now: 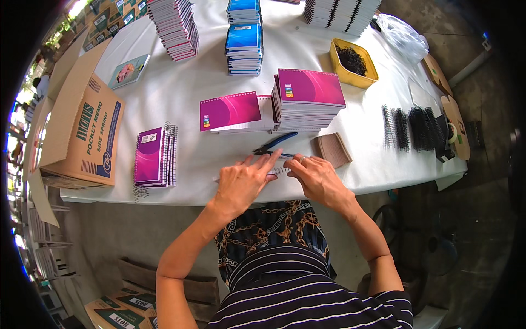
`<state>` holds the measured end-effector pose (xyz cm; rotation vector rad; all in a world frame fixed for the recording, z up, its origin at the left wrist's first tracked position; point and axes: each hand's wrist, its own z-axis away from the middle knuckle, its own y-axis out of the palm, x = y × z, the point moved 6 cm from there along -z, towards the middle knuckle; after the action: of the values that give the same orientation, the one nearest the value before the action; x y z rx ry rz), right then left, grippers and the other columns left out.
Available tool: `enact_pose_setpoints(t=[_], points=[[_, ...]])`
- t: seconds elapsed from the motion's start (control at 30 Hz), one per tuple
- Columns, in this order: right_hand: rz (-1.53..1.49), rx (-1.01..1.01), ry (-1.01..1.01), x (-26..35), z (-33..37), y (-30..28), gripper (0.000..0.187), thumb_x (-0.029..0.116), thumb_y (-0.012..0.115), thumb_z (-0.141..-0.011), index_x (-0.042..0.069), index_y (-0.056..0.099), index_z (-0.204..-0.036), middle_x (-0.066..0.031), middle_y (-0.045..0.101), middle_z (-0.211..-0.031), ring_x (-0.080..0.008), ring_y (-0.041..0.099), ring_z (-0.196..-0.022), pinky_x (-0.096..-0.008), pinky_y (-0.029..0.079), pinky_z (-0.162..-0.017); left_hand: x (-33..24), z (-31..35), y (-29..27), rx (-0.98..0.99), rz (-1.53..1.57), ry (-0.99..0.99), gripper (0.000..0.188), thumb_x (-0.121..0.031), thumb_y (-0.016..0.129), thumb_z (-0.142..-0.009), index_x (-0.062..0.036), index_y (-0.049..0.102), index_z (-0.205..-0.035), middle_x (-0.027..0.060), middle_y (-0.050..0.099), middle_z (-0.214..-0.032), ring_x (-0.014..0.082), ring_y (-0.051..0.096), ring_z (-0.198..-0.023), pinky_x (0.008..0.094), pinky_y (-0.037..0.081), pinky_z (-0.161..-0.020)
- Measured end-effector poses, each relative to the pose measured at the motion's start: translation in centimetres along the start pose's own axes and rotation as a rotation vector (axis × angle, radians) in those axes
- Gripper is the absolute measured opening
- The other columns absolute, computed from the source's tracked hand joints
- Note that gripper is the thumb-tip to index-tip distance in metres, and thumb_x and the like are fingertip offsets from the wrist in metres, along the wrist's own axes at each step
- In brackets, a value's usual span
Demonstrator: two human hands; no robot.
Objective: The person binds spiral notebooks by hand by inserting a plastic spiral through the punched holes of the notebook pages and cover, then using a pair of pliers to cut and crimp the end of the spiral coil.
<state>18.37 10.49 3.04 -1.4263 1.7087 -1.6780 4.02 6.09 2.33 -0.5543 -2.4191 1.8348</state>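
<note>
Two hands are working: left hand (235, 186), right hand (318, 178). One coil (281, 170) is running between the fingers (268, 160). One pair of pliers (266, 149) is lying by the fingers, one brown block (332, 151) right. Beyond the fingers, two purple stacks (311, 90) are standing; one spiral-bound purple pile (149, 156) is lying left. Farther out, two blue stacks (245, 37), one pink-edged stack (174, 33), one yellow tub (356, 81), one plastic bag (402, 35) are sitting. One open carton (90, 137) is standing far left. Black coils (423, 129), far right, are overlapping; uncountable.
</note>
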Motion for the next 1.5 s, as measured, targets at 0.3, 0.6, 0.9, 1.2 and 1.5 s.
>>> enact_pose_setpoints(t=[0.3, 0.6, 0.9, 1.2, 1.5], points=[[0.062, -0.049, -0.072, 0.8, -0.4, -0.2, 0.026, 0.011, 0.069, -0.086, 0.003, 0.053, -0.105, -0.0111, 0.054, -0.095, -0.0330, 0.059, -0.086, -0.0439, 0.050, -0.072, 0.1, 0.2, 0.5, 0.121, 0.115, -0.043, 0.054, -0.027, 0.069, -0.088, -0.0259, 0.054, -0.140, -0.0004, 0.070, -0.114, 0.0224, 0.072, -0.084, 0.0382, 0.059, -0.066], [-0.113, 0.287, 0.135, -0.6, 0.3, 0.7, 0.024, 0.010, 0.068, -0.086, 0.003, 0.058, -0.107, -0.0160, 0.060, -0.116, -0.0317, 0.063, -0.104, -0.0432, 0.052, -0.083, 0.6, 0.6, 1.1, 0.423, 0.059, -0.003, 0.047, -0.031, 0.065, -0.091, -0.0357, 0.055, -0.137, -0.0014, 0.067, -0.125, 0.0249, 0.072, -0.090, 0.0409, 0.060, -0.072], [0.017, 0.387, 0.302, -12.4, 3.4, -5.2, 0.063, 0.016, 0.088, -0.064, 0.017, 0.065, -0.123, -0.0112, 0.053, -0.134, -0.0334, 0.047, -0.131, -0.0513, 0.032, -0.115, 1.8, 2.6, -0.2, 0.282, 0.088, 0.137, 0.047, -0.040, 0.065, -0.089, -0.0292, 0.058, -0.134, -0.0001, 0.070, -0.118, 0.0279, 0.070, -0.098, 0.0415, 0.060, -0.074], [-0.636, 0.486, -0.012, -3.2, -3.8, 0.1, 0.047, 0.045, 0.070, -0.087, 0.008, 0.073, -0.115, -0.0167, 0.069, -0.114, -0.0312, 0.063, -0.107, -0.0391, 0.047, -0.096, 4.0, 2.6, -1.4, 0.217, 0.072, -0.010, 0.068, -0.049, 0.071, -0.080, -0.0189, 0.055, -0.139, 0.0043, 0.072, -0.111, 0.0282, 0.071, -0.092, 0.0416, 0.058, -0.069], [-1.022, 0.379, -0.009, -3.6, -4.5, -0.3, 0.054, 0.049, 0.064, -0.086, 0.003, 0.074, -0.111, -0.0191, 0.066, -0.117, -0.0332, 0.063, -0.105, -0.0439, 0.047, -0.095, 6.0, 0.8, -0.5, 0.350, 0.117, -0.076, 0.080, -0.062, 0.071, -0.073, -0.0235, 0.054, -0.140, 0.0128, 0.071, -0.078, 0.0331, 0.070, -0.076, 0.0445, 0.056, -0.066]])
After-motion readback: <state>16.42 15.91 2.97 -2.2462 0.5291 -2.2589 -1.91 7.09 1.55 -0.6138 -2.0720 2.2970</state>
